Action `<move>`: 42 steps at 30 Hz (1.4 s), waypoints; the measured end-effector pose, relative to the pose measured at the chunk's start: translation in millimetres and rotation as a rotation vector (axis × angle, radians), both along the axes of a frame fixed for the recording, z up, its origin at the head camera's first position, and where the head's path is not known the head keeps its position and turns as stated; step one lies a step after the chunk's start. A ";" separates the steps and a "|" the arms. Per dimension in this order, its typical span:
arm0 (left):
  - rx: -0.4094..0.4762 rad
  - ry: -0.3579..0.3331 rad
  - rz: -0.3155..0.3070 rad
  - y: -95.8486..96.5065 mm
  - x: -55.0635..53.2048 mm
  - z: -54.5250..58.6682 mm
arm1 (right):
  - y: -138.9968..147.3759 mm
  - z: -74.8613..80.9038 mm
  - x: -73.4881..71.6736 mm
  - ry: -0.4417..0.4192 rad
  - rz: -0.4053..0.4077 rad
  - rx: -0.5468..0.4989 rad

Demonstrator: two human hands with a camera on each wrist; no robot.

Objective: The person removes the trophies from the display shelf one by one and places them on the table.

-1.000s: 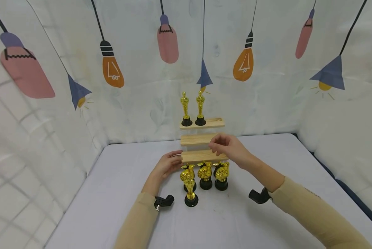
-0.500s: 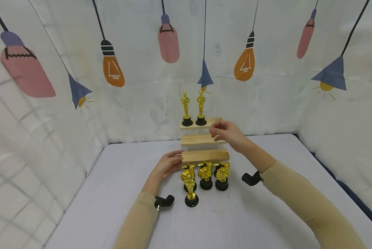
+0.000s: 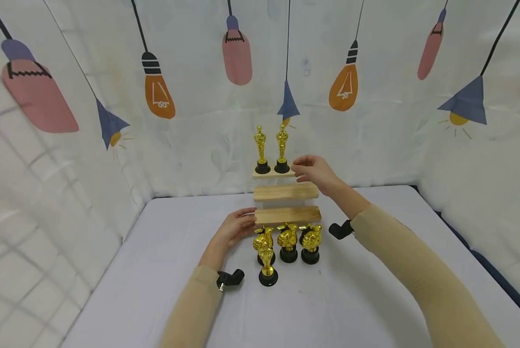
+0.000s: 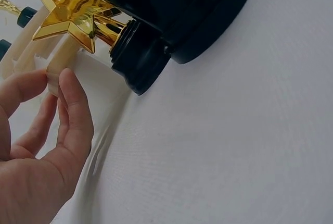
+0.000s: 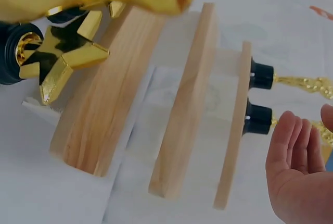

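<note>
Trophies (image 3: 288, 240) stand in front of the bottom shelf (image 3: 288, 215), whose left end the left hand (image 3: 234, 228) pinches; a tug could topple them. Above the right end of the top shelf (image 5: 232, 146), the right hand (image 3: 315, 173) curves loosely beside a statuette (image 3: 282, 142); brushing it could tip it.

The head view looks forward and down over the worktop (image 3: 142, 275), set well back, and faces three wooden shelves (image 3: 286, 192) and a printed backdrop (image 3: 199, 150). The left wrist view is close and tilted, looking past the left fingers (image 4: 78, 109) with a large black trophy base (image 4: 177, 10) near the lens; the right wrist view, also close, shows the shelves turned nearly on end, the right fingers (image 5: 283, 140) at lower right. All three share the shelves and two top-shelf statuettes (image 3: 260, 145), cropped in both wrist views.
</note>
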State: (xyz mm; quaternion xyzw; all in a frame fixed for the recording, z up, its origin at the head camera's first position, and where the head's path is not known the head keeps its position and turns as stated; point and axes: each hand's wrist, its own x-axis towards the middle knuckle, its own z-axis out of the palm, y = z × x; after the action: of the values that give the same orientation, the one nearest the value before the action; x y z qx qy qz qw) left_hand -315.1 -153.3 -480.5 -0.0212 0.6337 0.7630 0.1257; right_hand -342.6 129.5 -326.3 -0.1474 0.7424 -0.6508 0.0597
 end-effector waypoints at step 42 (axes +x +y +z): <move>0.014 -0.007 0.015 -1.5 -0.9 -1.4 | -39.4 -6.8 -54.6 -0.101 -0.172 0.113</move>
State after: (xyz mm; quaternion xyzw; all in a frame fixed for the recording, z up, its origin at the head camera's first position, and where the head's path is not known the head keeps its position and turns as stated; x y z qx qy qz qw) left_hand -316.0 -154.7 -481.9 -0.0279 0.6279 0.7682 0.1222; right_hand -397.2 90.0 -333.1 -0.0465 0.7839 -0.6171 0.0491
